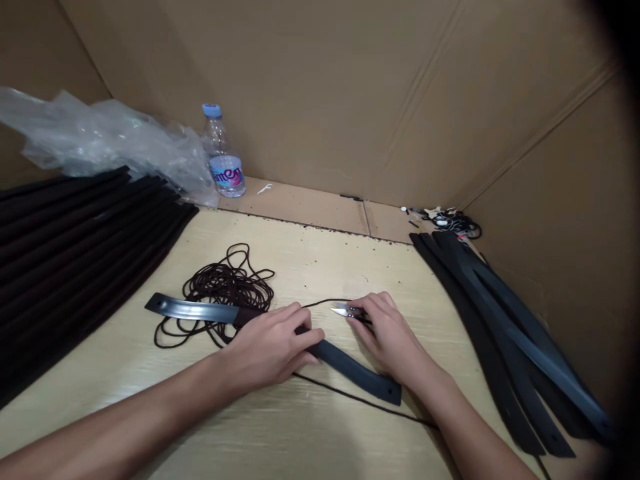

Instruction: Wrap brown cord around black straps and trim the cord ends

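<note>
My left hand (280,343) is closed around the middle of a dark, flat, curved strip (357,370) with a hole at each end. Dark cord is wrapped tightly around part of the strip, just left of my fingers. In my right hand (383,327) is a pair of thread snips (353,313), its pointed blades facing left. One length of cord (320,303) runs between my hands, near the blades. Another stretch of cord passes under the strip toward my right forearm. Behind the strip's left half lies a loose tangle of dark brown cord (225,287).
Dark cord-wrapped strips (90,247) lie in a row at left, under clear plastic wrap (110,140). A water bottle (227,167) stands at the back. Bare dark strips (505,327) are stacked at right, with small scraps (445,220) behind them. Cardboard walls (310,93) enclose the table.
</note>
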`<state>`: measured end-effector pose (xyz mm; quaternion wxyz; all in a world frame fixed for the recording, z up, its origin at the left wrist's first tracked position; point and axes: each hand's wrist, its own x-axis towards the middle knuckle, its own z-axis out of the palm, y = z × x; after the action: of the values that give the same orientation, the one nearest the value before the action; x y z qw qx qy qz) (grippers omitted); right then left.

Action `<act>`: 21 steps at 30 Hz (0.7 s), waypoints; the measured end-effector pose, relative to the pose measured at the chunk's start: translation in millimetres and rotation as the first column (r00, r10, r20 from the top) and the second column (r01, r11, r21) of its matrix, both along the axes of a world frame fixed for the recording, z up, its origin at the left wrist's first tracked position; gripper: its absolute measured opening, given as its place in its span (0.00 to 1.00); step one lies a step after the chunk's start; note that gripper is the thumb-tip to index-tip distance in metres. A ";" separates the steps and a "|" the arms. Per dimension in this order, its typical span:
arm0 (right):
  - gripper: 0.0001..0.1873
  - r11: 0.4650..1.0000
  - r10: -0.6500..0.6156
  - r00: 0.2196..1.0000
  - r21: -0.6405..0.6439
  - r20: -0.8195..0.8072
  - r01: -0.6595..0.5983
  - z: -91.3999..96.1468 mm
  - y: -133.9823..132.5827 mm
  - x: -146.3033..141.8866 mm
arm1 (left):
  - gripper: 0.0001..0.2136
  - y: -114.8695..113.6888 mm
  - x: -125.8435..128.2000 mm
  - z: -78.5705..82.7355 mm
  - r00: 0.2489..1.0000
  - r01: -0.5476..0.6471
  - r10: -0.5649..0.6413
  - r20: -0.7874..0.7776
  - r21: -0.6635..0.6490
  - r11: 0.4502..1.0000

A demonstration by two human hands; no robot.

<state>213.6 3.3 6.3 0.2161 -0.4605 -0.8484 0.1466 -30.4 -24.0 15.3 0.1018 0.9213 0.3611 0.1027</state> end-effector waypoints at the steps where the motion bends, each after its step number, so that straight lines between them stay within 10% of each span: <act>1: 0.07 1.000 -0.013 1.000 0.019 -0.002 0.013 -0.9 0.2 -1.3 | 0.10 -0.1 0.0 0.3 1.000 0.012 -0.012 -0.001 0.006 1.000; 21: 0.07 0.973 0.194 0.971 -0.101 -0.141 -0.209 17.4 -32.6 -25.0 | 0.15 -11.2 11.1 7.3 0.987 -0.114 0.117 0.108 -0.032 0.993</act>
<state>188.6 -29.3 23.6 0.2279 -0.3732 -0.8649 0.2463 -19.3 -35.2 22.6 0.1270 0.8905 0.4088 0.1542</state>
